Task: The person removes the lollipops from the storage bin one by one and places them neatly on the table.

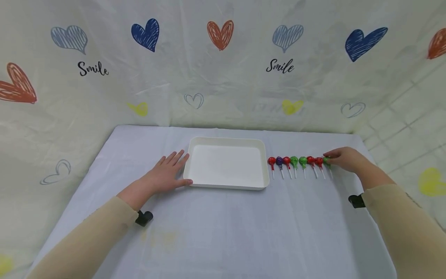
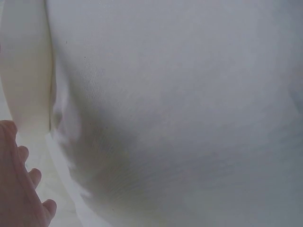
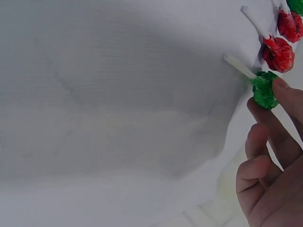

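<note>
At the right end of a row of wrapped lollipops, my right hand pinches the green lollipop by its head between thumb and forefinger. Its white stick points toward the near side of the table. Beside it lies a red lollipop. My left hand is spread with straight fingers at the left side of a white rectangular tray, the thumb by its near left corner. Nothing lies in the tray. In the left wrist view, only part of the left hand and the tray's side show.
Several more red, green and purple lollipops, among them a purple one, line up just right of the tray with sticks toward me. A white cloth covers the table. Behind hangs a curtain printed with hearts.
</note>
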The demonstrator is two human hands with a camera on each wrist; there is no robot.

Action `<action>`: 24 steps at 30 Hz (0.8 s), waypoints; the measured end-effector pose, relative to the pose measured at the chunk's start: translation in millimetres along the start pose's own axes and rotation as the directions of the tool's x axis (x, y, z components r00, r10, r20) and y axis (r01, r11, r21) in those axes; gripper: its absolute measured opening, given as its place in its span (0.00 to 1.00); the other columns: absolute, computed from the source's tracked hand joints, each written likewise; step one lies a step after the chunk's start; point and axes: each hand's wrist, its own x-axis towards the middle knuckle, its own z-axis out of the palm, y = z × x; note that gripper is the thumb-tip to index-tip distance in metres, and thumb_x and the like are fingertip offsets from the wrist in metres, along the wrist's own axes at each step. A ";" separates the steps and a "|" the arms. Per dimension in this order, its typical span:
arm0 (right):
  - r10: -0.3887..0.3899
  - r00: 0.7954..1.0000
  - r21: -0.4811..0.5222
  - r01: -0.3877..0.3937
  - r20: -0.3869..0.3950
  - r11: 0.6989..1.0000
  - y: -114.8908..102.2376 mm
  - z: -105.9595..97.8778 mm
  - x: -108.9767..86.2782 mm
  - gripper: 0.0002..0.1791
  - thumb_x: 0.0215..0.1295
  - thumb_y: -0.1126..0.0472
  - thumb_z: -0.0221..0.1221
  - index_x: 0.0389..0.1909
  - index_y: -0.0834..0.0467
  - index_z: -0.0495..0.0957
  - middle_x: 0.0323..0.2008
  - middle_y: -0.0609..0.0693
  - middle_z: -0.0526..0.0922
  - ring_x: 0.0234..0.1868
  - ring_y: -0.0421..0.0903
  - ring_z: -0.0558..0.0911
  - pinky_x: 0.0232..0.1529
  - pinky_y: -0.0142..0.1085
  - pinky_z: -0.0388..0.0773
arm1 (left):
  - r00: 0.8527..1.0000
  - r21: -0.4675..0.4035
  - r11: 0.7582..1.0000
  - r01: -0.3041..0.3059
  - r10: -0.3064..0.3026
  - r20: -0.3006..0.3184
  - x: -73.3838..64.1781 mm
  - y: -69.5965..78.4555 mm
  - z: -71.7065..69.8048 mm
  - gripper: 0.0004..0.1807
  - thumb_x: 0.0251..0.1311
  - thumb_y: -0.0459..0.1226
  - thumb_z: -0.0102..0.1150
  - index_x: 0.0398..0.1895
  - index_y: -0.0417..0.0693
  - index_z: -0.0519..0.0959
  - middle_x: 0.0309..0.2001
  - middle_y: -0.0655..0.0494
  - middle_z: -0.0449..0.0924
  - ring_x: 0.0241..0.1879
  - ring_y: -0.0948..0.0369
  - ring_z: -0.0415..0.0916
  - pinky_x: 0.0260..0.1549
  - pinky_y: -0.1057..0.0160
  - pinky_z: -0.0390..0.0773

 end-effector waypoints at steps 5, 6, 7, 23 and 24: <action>-0.003 1.000 0.024 0.003 0.015 1.000 -0.1 -1.4 -0.7 0.29 0.66 0.52 0.53 0.64 0.61 0.64 0.58 0.69 0.67 0.53 0.64 0.69 0.48 0.57 0.71 | 1.000 0.002 1.000 -0.007 0.007 -0.006 0.4 -1.4 -1.9 0.56 0.47 0.76 0.34 0.73 0.57 0.36 0.74 0.55 0.31 0.72 0.49 0.32 0.66 0.42 0.40; -0.012 1.000 0.024 0.011 0.011 1.000 0.1 -1.7 -0.9 0.28 0.66 0.52 0.52 0.64 0.61 0.64 0.58 0.69 0.68 0.52 0.63 0.71 0.47 0.57 0.72 | 1.000 0.003 1.000 -0.005 0.005 -0.004 0.5 -1.6 -2.1 0.56 0.47 0.76 0.34 0.73 0.57 0.36 0.74 0.55 0.31 0.72 0.50 0.32 0.66 0.42 0.39; -0.017 1.000 0.022 0.017 0.008 1.000 0.6 -2.0 -0.8 0.28 0.66 0.53 0.52 0.64 0.61 0.64 0.57 0.69 0.68 0.52 0.63 0.71 0.46 0.57 0.72 | 1.000 0.006 1.000 -0.001 0.001 -0.001 0.5 -1.8 -2.3 0.56 0.47 0.76 0.34 0.73 0.58 0.36 0.74 0.56 0.31 0.72 0.50 0.32 0.67 0.42 0.39; 0.016 0.998 0.088 -0.021 0.058 0.996 12.1 2.6 -3.3 0.30 0.65 0.52 0.54 0.64 0.63 0.62 0.57 0.70 0.67 0.49 0.61 0.74 0.43 0.51 0.75 | 1.000 0.005 1.000 -0.015 0.015 0.002 2.2 -3.9 -3.3 0.55 0.47 0.75 0.36 0.73 0.58 0.36 0.74 0.55 0.32 0.72 0.50 0.33 0.66 0.42 0.40; 0.008 0.999 0.079 -0.012 0.051 0.997 11.9 2.2 -3.8 0.30 0.66 0.52 0.53 0.64 0.63 0.61 0.57 0.70 0.67 0.49 0.62 0.74 0.44 0.52 0.75 | 1.000 0.000 1.000 -0.016 0.016 0.003 2.0 -4.0 -3.3 0.56 0.47 0.75 0.36 0.73 0.57 0.36 0.74 0.55 0.32 0.72 0.50 0.33 0.66 0.42 0.40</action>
